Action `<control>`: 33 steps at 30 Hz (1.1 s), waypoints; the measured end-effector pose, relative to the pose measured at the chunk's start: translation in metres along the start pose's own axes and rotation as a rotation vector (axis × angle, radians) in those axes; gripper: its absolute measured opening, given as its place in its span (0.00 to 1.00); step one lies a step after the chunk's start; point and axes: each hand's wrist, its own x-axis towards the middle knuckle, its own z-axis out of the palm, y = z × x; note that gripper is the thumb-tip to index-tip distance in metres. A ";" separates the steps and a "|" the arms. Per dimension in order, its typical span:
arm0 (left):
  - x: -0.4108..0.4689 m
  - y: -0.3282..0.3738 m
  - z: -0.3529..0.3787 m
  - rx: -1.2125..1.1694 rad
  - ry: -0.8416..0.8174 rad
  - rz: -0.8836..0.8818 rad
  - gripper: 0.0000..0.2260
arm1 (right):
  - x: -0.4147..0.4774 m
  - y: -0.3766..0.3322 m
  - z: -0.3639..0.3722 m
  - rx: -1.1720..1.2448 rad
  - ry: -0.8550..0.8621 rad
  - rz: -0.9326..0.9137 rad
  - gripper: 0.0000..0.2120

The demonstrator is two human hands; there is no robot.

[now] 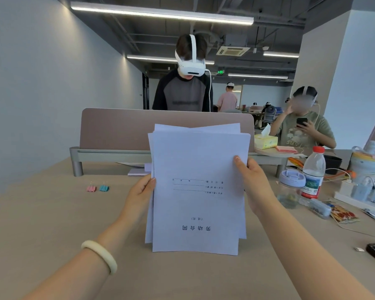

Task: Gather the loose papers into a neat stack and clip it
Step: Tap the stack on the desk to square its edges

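Head view. The papers (197,187) stand upright over the middle of the desk (52,224), their lower edge at or just above its surface. The sheets are uneven at the top and left. The left hand (142,191) pinches the left edge and the right hand (252,182) the right edge, thumbs in front. To square the stack, a loose grip and taps on the lower edge, then on a side, would likely serve best. A pink clip (91,188) and a blue clip (104,188) lie far left.
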 end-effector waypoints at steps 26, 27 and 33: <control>0.000 -0.005 0.010 -0.212 -0.031 -0.184 0.16 | 0.004 0.003 0.004 0.020 0.008 0.065 0.15; 0.001 -0.003 0.011 -0.195 -0.055 -0.158 0.14 | 0.003 0.004 0.004 0.009 0.008 0.067 0.15; 0.005 0.016 0.024 0.004 -0.001 0.041 0.13 | -0.009 0.014 0.004 -0.026 0.013 0.015 0.14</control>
